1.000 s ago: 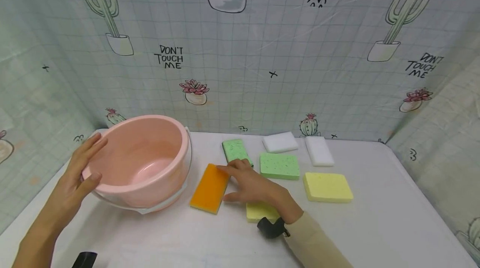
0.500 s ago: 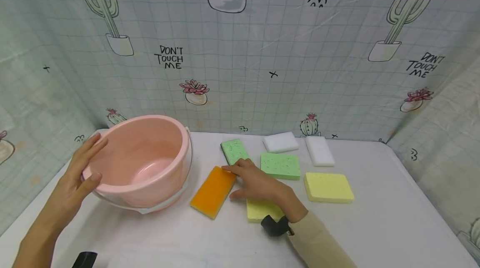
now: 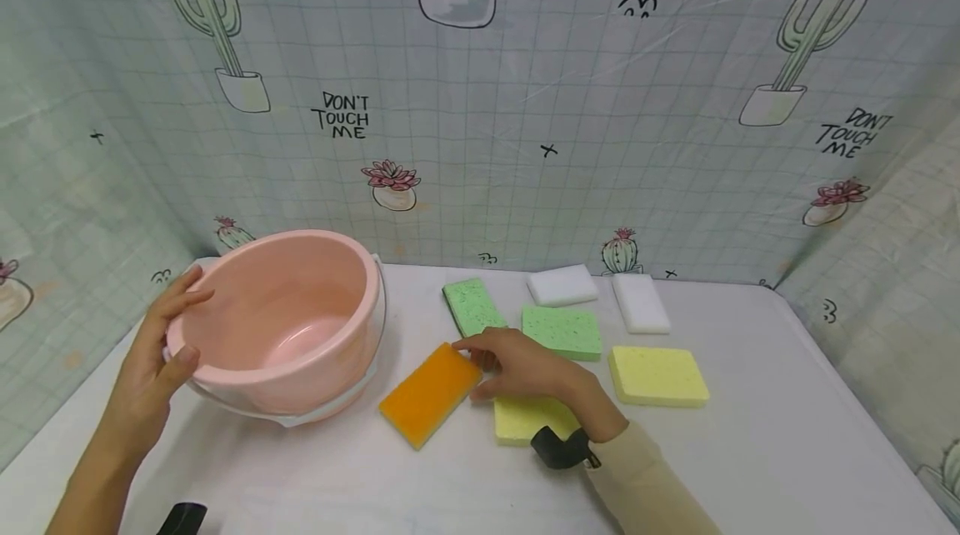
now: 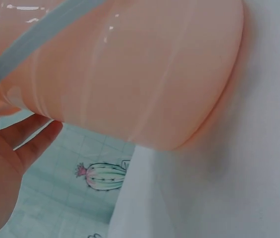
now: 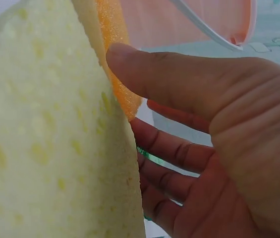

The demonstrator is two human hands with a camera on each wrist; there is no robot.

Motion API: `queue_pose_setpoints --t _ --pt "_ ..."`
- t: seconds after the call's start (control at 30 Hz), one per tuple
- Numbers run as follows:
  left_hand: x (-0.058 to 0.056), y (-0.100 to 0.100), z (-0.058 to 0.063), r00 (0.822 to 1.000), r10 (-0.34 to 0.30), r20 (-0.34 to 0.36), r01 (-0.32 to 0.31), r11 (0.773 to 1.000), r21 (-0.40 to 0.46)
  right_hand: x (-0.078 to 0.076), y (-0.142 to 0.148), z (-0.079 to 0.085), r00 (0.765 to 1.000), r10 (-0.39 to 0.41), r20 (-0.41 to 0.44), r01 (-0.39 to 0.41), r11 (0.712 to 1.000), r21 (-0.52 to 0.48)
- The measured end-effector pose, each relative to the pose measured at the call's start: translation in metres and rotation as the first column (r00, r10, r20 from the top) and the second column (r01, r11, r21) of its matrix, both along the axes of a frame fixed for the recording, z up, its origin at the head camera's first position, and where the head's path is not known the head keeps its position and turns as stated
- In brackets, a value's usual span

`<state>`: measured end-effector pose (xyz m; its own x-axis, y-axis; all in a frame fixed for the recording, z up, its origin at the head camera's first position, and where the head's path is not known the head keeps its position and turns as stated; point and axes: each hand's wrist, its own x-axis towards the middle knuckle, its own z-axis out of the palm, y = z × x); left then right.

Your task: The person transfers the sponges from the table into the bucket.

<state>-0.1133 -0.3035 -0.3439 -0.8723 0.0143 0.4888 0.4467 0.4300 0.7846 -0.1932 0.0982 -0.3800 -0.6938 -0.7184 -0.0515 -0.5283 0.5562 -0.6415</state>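
My left hand [image 3: 153, 356] holds the left rim of a pink bucket [image 3: 352, 372], with the thumb and a finger over the rim. In the left wrist view, other fingers [image 4: 40, 141] lie against the bucket's outside, below the rim. An orange-topped sponge [image 3: 427, 397] lies on the white table, right of the bucket. At its right end, my right hand [image 3: 521, 364] grips it between thumb and fingers. In the right wrist view, a yellow sponge [image 5: 55, 139] fills the left side and hides part of the orange sponge [image 5: 114, 29]. The thumb [image 5: 149, 72] overlaps the orange face.
Beyond the right hand lie two green sponges [image 3: 561, 331] and two white sponges [image 3: 641, 302]. One yellow sponge [image 3: 658, 375] sits farther right; another yellow sponge [image 3: 517, 422] is partly under the right forearm. A white handle [image 3: 330, 410] hangs round the bucket. Cactus-print cloth [image 3: 480, 143] rises behind the table [image 3: 757, 435].
The orange sponge has turned, its far end swinging right and toward me along with my right hand, which has moved slightly right. The left hand stays at the bucket.
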Motion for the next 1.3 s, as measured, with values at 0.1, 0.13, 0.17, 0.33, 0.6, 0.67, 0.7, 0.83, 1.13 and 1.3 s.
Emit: queue_pose_setpoints --t 0.1,0.13,0.17,0.33,0.6,0.67,0.7,0.83,1.13,1.3 --pt "0.000 0.002 -0.001 1.000 0.000 0.008 -0.001 0.998 0.059 0.000 -0.001 0.000 1.000 0.016 0.018 -0.016 0.999 -0.028" --pt "0.000 0.002 -0.002 1.000 -0.006 0.013 0.005 0.996 0.089 0.001 -0.001 -0.001 1.000 0.021 0.023 -0.020 0.999 -0.035" --pt "-0.001 0.003 -0.002 1.000 -0.018 0.017 0.016 0.992 0.124 0.001 -0.002 -0.001 0.999 0.027 0.026 -0.026 0.999 -0.039" --pt "-0.001 0.004 -0.002 0.998 -0.060 0.022 0.054 0.973 0.225 0.001 -0.006 -0.006 0.998 0.045 0.042 -0.043 0.998 -0.045" --pt "-0.004 0.006 -0.004 0.994 -0.103 -0.019 0.104 0.949 0.299 -0.002 -0.009 -0.015 0.998 0.046 0.036 -0.046 0.999 -0.017" --pt "-0.004 0.004 -0.005 0.995 -0.093 -0.019 0.095 0.956 0.279 -0.002 -0.009 -0.015 0.998 0.046 0.035 -0.045 0.999 -0.024" --pt "-0.004 0.004 -0.006 0.996 -0.088 -0.019 0.089 0.960 0.267 -0.002 -0.009 -0.015 0.998 0.045 0.034 -0.044 0.999 -0.028" --pt "-0.005 0.002 -0.007 0.995 -0.094 -0.015 0.094 0.959 0.268 -0.002 -0.009 -0.015 0.999 0.038 0.025 -0.037 0.999 -0.035" --pt "-0.011 0.001 -0.019 0.976 -0.170 -0.135 0.207 0.916 0.345 0.000 -0.008 -0.010 0.999 0.035 0.028 -0.032 0.995 -0.091" --pt "-0.012 0.002 -0.023 0.973 -0.180 -0.146 0.222 0.903 0.369 0.000 -0.002 -0.002 0.997 0.021 0.068 -0.008 0.983 -0.181"
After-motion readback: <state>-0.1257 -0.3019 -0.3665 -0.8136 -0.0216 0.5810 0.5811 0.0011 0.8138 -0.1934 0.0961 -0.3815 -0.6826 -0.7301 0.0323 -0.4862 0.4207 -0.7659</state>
